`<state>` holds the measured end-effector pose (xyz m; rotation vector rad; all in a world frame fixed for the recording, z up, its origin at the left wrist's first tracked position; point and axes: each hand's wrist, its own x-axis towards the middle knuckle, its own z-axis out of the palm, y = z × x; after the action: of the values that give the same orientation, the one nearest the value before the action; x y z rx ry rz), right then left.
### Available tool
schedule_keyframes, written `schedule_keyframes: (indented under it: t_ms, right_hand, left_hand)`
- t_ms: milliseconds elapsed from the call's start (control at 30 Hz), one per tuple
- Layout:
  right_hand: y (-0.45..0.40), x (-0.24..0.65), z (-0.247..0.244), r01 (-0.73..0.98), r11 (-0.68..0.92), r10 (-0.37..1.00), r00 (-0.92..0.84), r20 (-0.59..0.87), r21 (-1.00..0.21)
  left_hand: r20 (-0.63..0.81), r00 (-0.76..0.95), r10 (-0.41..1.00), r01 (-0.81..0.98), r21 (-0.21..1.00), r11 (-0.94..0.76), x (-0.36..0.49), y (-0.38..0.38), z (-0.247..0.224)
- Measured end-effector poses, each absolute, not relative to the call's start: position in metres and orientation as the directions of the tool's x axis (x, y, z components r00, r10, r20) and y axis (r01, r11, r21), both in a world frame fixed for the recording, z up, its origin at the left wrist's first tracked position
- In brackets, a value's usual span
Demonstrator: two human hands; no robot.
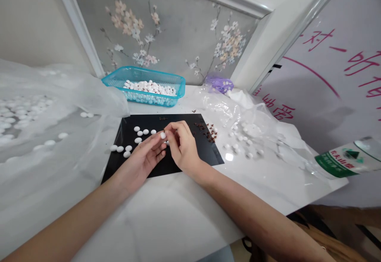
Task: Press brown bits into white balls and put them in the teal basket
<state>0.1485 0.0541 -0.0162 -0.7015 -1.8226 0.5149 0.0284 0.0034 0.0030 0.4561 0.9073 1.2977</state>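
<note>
Small wht bead (163,135), smooth + roundish, tiny brown bit (164,131) at top, held above blk mat (127,125). L hand (143,159) fingers closed on it; R hand (183,145) thumb + index nearly together beside it, can't tell what's pinched.

**Two Bare Hands Meet at the Fingertips**

The left arm (77,218) reaches inward from the lower left corner, and the right arm (247,202) from the lower right; both forearms are bare. The left hand (141,161) has its palm turned partly upward, with the lower fingers curled inward. The right hand (185,147) shows its back, and its fingers are bent. Its thumb and forefinger come near each other, just at the left fingertips.
</note>
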Motion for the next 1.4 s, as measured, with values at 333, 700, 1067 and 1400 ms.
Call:
schedule_keyframes:
  t_ms: [333, 700, 1067, 1400]
  right_hand:
    - [0.0533, 0.1493, -0.0148, 0.237, 0.736, 0.677, -0.269, 0.685, -0.634]
    - [0.0538, 0.1494, -0.0158, 0.225, 0.739, 0.674, -0.286, 0.681, -0.636]
    - [0.0522, 0.149, -0.0154, 0.178, 0.755, 0.652, -0.308, 0.693, -0.631]
    - [0.0529, 0.1488, -0.0138, 0.161, 0.742, 0.664, -0.312, 0.679, -0.651]
  left_hand:
    - [-0.32, 0.003, 0.948, -0.623, 0.741, 0.251, 0.0295, 0.0028, 0.005]
    - [-0.321, -0.004, 0.947, -0.625, 0.74, 0.248, 0.029, 0.0037, 0.0042]
    - [-0.294, -0.002, 0.956, -0.619, 0.751, 0.23, 0.0272, 0.0047, 0.0003]
    - [-0.31, -0.013, 0.951, -0.62, 0.749, 0.235, 0.0268, 0.0055, -0.0007]
